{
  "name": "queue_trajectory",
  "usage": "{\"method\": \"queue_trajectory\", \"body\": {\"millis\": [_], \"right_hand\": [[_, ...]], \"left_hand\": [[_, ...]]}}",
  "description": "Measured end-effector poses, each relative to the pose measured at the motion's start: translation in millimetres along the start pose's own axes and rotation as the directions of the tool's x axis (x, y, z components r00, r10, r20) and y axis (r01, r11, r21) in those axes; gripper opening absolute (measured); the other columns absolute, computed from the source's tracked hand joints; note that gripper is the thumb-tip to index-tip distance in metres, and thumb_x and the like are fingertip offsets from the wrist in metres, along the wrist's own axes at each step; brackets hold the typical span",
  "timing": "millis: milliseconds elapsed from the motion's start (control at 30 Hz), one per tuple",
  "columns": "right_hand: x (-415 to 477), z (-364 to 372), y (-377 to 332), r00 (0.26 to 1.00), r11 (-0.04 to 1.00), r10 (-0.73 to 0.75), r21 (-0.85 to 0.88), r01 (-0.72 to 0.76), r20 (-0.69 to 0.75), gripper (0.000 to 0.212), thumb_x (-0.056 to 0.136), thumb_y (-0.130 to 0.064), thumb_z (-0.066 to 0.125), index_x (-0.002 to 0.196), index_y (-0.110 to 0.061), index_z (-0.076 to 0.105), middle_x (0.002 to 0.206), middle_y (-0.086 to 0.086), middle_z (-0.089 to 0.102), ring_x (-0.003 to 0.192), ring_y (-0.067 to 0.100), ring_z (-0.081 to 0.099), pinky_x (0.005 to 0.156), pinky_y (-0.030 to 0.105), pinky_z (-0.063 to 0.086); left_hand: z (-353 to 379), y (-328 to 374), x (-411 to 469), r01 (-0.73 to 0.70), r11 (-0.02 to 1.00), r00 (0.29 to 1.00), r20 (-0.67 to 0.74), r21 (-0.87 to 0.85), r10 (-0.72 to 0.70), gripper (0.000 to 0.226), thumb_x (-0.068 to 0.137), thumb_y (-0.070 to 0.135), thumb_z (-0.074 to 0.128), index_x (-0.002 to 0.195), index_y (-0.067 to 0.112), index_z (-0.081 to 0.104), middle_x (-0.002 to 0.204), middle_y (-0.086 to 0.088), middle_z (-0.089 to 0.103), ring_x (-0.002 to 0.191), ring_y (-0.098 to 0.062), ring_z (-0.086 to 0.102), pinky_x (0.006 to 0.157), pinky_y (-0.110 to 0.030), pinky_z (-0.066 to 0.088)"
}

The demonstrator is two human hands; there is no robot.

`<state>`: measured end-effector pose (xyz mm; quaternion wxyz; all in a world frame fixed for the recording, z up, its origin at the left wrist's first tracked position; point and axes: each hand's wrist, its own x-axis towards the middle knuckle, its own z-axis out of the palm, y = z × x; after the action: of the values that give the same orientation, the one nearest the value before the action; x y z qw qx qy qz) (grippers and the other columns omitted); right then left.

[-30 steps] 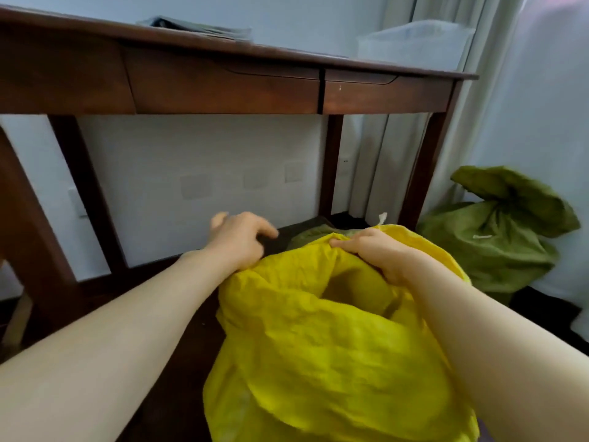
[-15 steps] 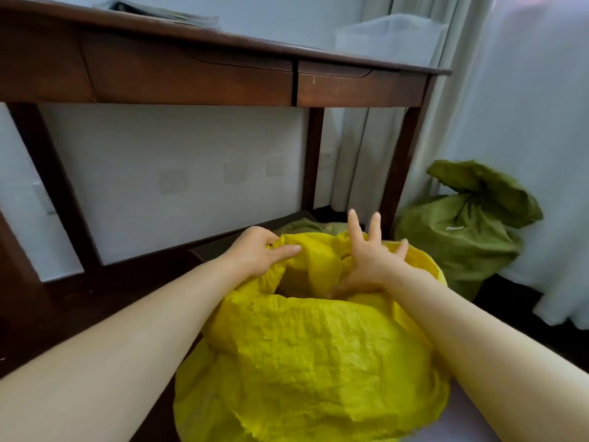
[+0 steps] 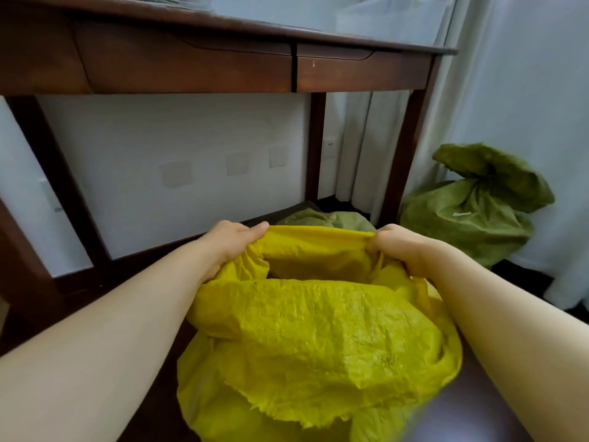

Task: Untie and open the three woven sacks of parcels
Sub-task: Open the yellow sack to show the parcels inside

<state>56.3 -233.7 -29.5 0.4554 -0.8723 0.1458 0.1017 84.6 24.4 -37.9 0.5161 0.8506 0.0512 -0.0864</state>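
We find the yellow sack (image 3: 318,330) on the floor (image 3: 478,416) before the counter (image 3: 191,68), mouth held apart, with our left hand (image 3: 229,244) and right hand (image 3: 401,247) each in a closed grip on bunched rim fabric at opposite sides. We judge the weave thin, crinkly and limp; the hemmed rim offers the soundest hold, as does the gathered neck of the tied green sack (image 3: 462,224).

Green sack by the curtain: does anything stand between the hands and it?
Nothing visible does. The green sack sits clear to the right of the right hand; that hand and the left hand grip the yellow sack at its mouth.
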Motion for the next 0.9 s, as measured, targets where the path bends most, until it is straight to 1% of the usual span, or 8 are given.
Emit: {"method": "queue_trajectory", "body": {"millis": [133, 267, 333, 433, 633, 733, 833, 900], "right_hand": [[0.7, -7.3, 12.7, 0.96, 0.939, 0.133, 0.278, -0.202, 0.247, 0.041, 0.075, -0.014, 0.068, 0.112, -0.005, 0.054, 0.104, 0.024, 0.065, 0.087, 0.038, 0.064, 0.076, 0.046, 0.055], [-4.8, 5.2, 5.7, 1.0, 0.977, -0.017, -0.214, 0.014, -0.012, 0.068, 0.073, -0.036, 0.077, 0.13, -0.011, 0.051, 0.126, 0.01, 0.057, 0.113, 0.027, 0.056, 0.087, 0.035, 0.048], [-20.7, 6.8, -16.7, 0.962, 0.933, -0.274, -0.247, 0.263, -0.011, 0.067, 0.075, -0.045, 0.072, 0.132, -0.015, 0.053, 0.131, 0.001, 0.055, 0.12, 0.018, 0.052, 0.097, 0.029, 0.041], [-70.0, 10.9, -50.5, 0.87, 0.928, -0.279, -0.117, 0.352, 0.408, 0.067, 0.065, -0.067, 0.065, 0.118, -0.026, 0.06, 0.124, -0.008, 0.06, 0.113, 0.012, 0.057, 0.101, 0.031, 0.043], [-86.6, 61.7, -22.9, 0.809, 0.282, -0.419, -0.787, 0.548, 0.414, 0.035, 0.084, -0.025, 0.063, 0.117, -0.021, 0.05, 0.109, 0.002, 0.059, 0.106, 0.025, 0.056, 0.071, 0.031, 0.043], [-67.4, 62.7, 32.6, 0.777, 0.163, -0.571, -0.89, 0.425, 0.267, 0.028, 0.072, -0.01, 0.068, 0.083, -0.02, 0.045, 0.06, -0.003, 0.039, 0.071, 0.027, 0.064, 0.041, 0.026, 0.022], [-47.1, 56.6, 59.6, 0.736, 0.318, -0.675, -0.884, 0.344, 0.044, 0.043, 0.037, -0.008, 0.083, 0.06, -0.015, 0.047, 0.046, -0.002, 0.043, 0.038, 0.022, 0.054, 0.036, 0.019, 0.018], [-41.1, 59.6, 54.0, 0.755, 0.504, -0.643, -0.813, 0.293, -0.127, 0.02, 0.064, -0.008, 0.07, 0.077, -0.014, 0.055, 0.07, 0.003, 0.061, 0.065, 0.027, 0.064, 0.046, 0.027, 0.033]], "left_hand": [[-5.6, 2.9, 2.0, 0.25, 0.954, 0.967, 0.086, -0.166, -0.239, 0.047, 0.086, 0.045, 0.06, 0.117, 0.009, 0.06, 0.097, -0.018, 0.068, 0.086, -0.033, 0.066, 0.066, -0.039, 0.056], [0.0, -0.9, 11.7, 0.385, 0.884, 0.922, 0.145, -0.267, -0.358, 0.027, 0.096, 0.032, 0.049, 0.103, 0.008, 0.059, 0.046, -0.013, 0.063, 0.033, -0.022, 0.059, 0.035, -0.028, 0.048], [4.2, -0.9, 15.3, 0.349, 0.873, 0.936, 0.094, -0.34, -0.338, 0.031, 0.099, 0.02, 0.044, 0.127, 0.011, 0.051, 0.074, -0.019, 0.072, 0.042, -0.03, 0.059, 0.034, -0.028, 0.046], [1.8, -2.9, 17.8, 0.324, 0.85, 0.942, 0.061, -0.416, -0.329, 0.037, 0.1, 0.009, 0.038, 0.137, 0.008, 0.044, 0.12, -0.017, 0.059, 0.064, -0.027, 0.049, 0.073, -0.037, 0.046], [-17.2, -36.3, 35.5, 0.334, 0.94, 0.872, -0.4, 0.066, -0.282, 0.014, 0.09, 0.014, 0.055, 0.086, 0.002, 0.059, 0.092, -0.016, 0.059, 0.106, -0.033, 0.056, 0.09, -0.034, 0.044], [-29.1, -43.5, 13.5, 0.396, 0.916, 0.782, -0.545, 0.057, -0.304, 0.028, 0.091, 0.017, 0.05, 0.112, 0.001, 0.056, 0.119, -0.016, 0.058, 0.116, -0.029, 0.053, 0.091, -0.03, 0.043], [-27.4, -41.4, 12.0, 0.351, 0.927, 0.776, -0.514, -0.131, -0.367, 0.037, 0.092, 0.02, 0.048, 0.125, 0.003, 0.051, 0.106, -0.015, 0.056, 0.123, -0.028, 0.05, 0.074, -0.021, 0.044], [-24.4, -27.6, -2.3, 0.161, 0.62, 0.773, -0.292, -0.768, -0.563, 0.049, 0.095, 0.021, 0.05, 0.14, 0.007, 0.039, 0.128, -0.018, 0.048, 0.132, -0.03, 0.039, 0.076, -0.012, 0.043]]}}
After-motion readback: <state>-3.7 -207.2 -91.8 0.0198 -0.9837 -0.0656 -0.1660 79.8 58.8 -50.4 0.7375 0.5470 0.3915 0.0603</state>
